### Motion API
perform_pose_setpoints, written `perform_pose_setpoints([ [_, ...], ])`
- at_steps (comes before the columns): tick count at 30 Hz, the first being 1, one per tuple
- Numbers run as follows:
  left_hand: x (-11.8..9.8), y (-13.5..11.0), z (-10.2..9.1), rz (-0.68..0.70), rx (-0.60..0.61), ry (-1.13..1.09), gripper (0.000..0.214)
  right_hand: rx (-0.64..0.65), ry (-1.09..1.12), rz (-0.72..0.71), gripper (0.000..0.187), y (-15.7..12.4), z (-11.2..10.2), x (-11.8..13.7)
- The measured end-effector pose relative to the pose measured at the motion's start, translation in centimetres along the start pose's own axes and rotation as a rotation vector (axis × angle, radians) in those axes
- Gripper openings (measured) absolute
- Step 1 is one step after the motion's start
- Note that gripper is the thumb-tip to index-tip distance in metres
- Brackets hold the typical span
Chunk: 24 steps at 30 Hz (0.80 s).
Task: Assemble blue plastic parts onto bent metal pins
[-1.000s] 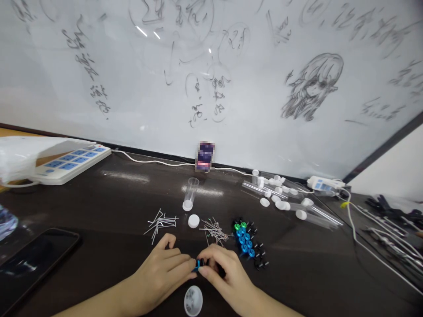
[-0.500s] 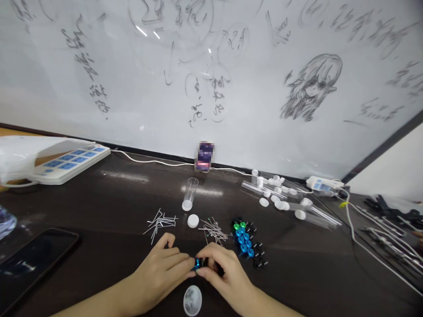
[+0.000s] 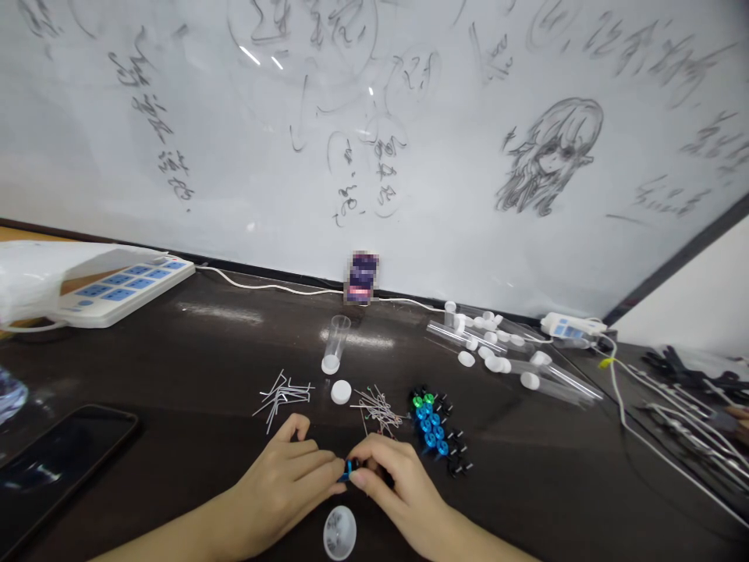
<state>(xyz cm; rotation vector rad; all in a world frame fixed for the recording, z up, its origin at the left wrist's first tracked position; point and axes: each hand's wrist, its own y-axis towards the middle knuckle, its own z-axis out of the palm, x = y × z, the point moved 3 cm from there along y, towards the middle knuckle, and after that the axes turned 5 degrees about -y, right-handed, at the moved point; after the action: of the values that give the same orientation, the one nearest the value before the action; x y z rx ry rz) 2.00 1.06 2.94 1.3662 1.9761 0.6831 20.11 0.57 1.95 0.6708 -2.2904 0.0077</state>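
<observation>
Both hands meet low in the middle, pinching one small blue-and-black metal piece [image 3: 349, 468] between their fingertips. My left hand [image 3: 286, 478] holds its left side, and my right hand [image 3: 401, 484] grips the right end; the fingers hide most of it. Just below them stands a small translucent cup [image 3: 340, 533] with small dark bits inside. To the right of my right hand lie rows of blue pieces [image 3: 431, 425], two green pieces [image 3: 424, 401] and several black screws [image 3: 459, 453]. Beyond the hands are thin metal pins [image 3: 380, 410] and bent hex keys [image 3: 286, 394].
A clear tube [image 3: 337, 343] with a white cap stands behind a loose white cap [image 3: 341, 392]. More tubes and caps [image 3: 495, 364] lie at the back right. Power strips [image 3: 126, 293], a dark phone [image 3: 64, 468] and a white cable [image 3: 620, 406] flank the workspace. A whiteboard [image 3: 438, 195] rises behind.
My right fingertips have shifted slightly on the blue-and-black piece, and less of its black end shows. The left hand has barely moved.
</observation>
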Motion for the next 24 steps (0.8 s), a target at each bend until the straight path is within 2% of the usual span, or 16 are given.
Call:
perform_pose_setpoints([
  [5, 0.0, 0.0, -0.1, -0.013, -0.017, 0.011, 0.013, -0.019, 0.003, -0.038, 0.014, -0.1, 0.1, -0.1],
  [13, 0.0, -0.1, 0.0, -0.011, 0.015, -0.016, 0.013, 0.023, 0.004, 0.008, 0.013, -0.1, 0.0, 0.1],
  [20, 0.5, -0.7, 0.2, -0.082, 0.054, -0.056, 0.02, -0.001, 0.023, -0.02, 0.018, -0.2, 0.1, 0.0],
  [24, 0.9, -1.1, 0.6, -0.114, 0.094, -0.076, 0.021, -0.014, 0.025, -0.043, 0.015, -0.2, 0.2, -0.1],
])
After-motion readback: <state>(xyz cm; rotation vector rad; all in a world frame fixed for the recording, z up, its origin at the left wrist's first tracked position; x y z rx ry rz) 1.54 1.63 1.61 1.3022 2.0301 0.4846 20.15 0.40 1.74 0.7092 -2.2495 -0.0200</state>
